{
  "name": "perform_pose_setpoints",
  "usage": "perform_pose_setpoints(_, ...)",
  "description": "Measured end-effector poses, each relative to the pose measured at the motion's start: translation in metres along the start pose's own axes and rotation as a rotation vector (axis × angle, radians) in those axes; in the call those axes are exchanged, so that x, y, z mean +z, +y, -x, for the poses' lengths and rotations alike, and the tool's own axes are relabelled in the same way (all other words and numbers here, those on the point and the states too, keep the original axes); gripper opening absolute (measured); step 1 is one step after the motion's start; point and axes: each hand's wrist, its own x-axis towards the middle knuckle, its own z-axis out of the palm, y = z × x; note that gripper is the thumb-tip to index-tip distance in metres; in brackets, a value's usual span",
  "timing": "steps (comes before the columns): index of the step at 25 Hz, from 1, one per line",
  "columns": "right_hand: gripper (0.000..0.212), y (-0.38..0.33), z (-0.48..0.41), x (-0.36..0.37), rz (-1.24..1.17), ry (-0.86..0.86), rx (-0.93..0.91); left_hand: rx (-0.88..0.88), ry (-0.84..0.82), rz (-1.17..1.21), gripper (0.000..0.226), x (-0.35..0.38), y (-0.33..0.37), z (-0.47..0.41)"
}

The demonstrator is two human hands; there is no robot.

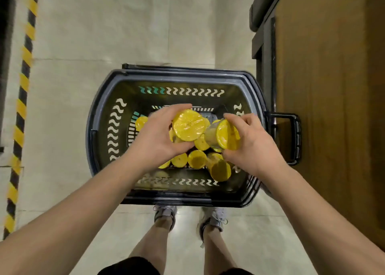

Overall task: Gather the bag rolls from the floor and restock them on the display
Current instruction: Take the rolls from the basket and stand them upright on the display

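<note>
The left hand point(158, 137) is gripping a yellow bag roll point(188, 125). At its 3 o'clock, the right hand point(254, 143) is gripping another roll point(226, 135). Both are hovering over the dark basket point(100, 116), which is holding more rolls point(196, 159).

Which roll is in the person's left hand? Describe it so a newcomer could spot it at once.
Find the dark basket on the pale floor, in front of the person's feet. Over its middle, the left hand grips one yellow roll. Its round end faces the camera squarely, unlike the tilted roll in the right hand or the rolls lying in the basket.
</note>
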Motion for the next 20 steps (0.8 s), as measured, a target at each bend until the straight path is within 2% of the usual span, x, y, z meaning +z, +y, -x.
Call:
perform_pose_setpoints(4, 0.096, -0.073, 0.057, -0.128, -0.168, 0.105, -0.160, 0.022, 0.100, 0.187, 0.092, -0.097, 0.105, 0.030)
perform_pose_setpoints(6, 0.100, -0.117, 0.097, -0.200, -0.226, 0.179, -0.210, 0.049, 0.174, 0.272, 0.087, -0.152, 0.173, 0.057)
perform_pose_setpoints(11, 0.091, -0.195, 0.206, -0.352, -0.408, 0.443, -0.345, 0.324, 0.163, 0.425, 0.072, -0.266, 0.343, 0.112)
perform_pose_setpoints(15, 0.075, -0.211, 0.284, -0.425, -0.573, 0.622, -0.412, 0.517, 0.123, 0.467, 0.065, -0.299, 0.437, 0.139)
perform_pose_setpoints(20, 0.071, -0.201, 0.336, -0.459, -0.833, 0.834, -0.413, 0.690, 0.038, 0.516, 0.061, -0.274, 0.502, 0.135)
